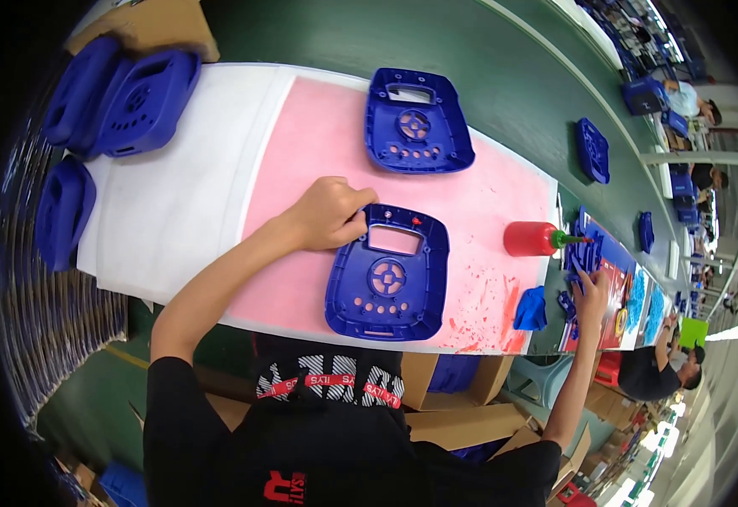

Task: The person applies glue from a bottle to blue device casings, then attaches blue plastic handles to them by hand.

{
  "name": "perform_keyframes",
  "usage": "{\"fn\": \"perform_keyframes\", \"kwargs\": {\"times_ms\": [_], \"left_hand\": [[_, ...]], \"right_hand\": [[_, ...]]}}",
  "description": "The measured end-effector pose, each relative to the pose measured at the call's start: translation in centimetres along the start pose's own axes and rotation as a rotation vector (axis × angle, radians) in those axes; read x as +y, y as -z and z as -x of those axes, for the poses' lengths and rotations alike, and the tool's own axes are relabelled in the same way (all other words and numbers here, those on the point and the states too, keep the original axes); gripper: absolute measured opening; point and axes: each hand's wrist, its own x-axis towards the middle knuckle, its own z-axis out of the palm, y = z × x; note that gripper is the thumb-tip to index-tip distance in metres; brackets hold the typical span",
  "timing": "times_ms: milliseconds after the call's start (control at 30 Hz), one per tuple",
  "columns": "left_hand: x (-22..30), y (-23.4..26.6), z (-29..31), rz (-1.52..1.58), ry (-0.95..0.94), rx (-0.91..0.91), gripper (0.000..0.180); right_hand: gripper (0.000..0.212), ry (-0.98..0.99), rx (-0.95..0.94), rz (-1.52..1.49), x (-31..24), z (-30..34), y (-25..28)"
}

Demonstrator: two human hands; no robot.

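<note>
My left hand (332, 213) is closed, pinching the upper left edge of a blue plastic housing (356, 291). This housing lies with its hollow inside up, showing a rectangular window, a round grille and a row of small holes. A red spot marks one post near its top edge. Off to the right, my right hand (590, 300) reaches into a pile of small blue plastic parts (587, 241), its fingertips closed around one slim piece. Beyond the first housing lies a second blue housing (377, 127), also hollow side up. A red bottle (529, 239) with a green nozzle lies nearer the right hand.
Pink sheeting (293, 169) with red smears covers the work area. A crumpled blue cloth (531, 309) lies at its right. More blue housings (145, 106) stand at the far left by a cardboard box (149, 34). Others lie along the green belt (521, 93). Co-workers sit farther right.
</note>
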Motion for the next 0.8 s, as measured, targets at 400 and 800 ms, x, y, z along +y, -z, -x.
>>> {"fn": "perform_keyframes", "kwargs": {"times_ms": [400,800], "left_hand": [[-0.3,-0.4,0.1,0.019,-0.039,0.051,0.014],[-0.3,-0.3,0.5,-0.065,-0.167,0.002,0.021]], "right_hand": [[0.035,-0.320,0.280,-1.558,-17.7,2.1,8.0],[0.048,0.239,0.163,-0.838,-32.4,-3.9,8.3]]}}
